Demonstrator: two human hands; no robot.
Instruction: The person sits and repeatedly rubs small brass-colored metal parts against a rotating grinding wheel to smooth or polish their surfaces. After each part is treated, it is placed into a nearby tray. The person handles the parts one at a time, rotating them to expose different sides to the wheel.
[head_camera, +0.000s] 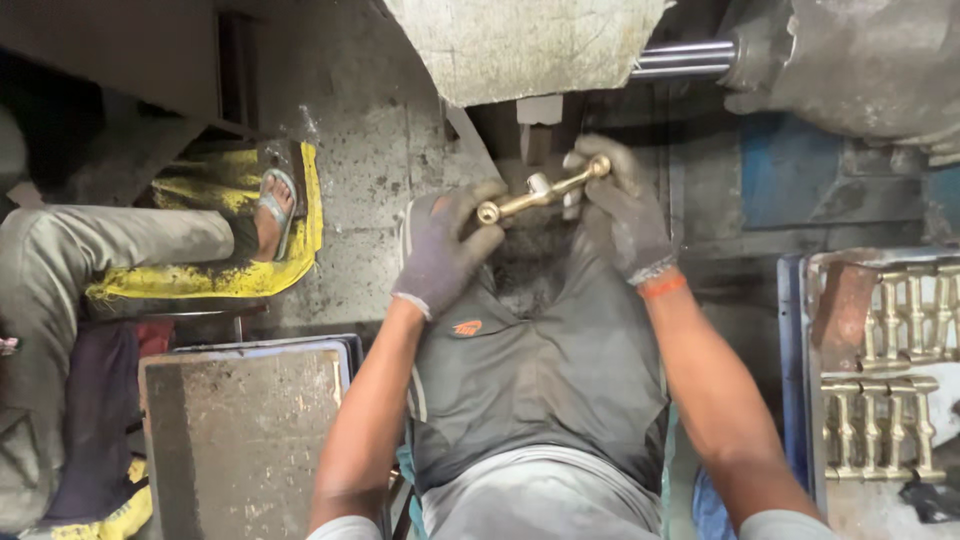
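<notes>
Brass rod fitting (541, 193) sits clamped between my gloved hands, left hand (446, 252) gripping its near end, right hand (622, 205) its far end, just below the grinding wheel (520, 45).

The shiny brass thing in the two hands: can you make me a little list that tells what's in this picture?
left hand: grey glove on, grips one end of the brass fitting
right hand: grey glove on, grips the other end
brass fitting: long, tilted, held up under a big grey wheel
tray: at the right, holds rows of brass parts
metal block: at the lower left
another person: a foot in a sandal on yellow cloth
</notes>
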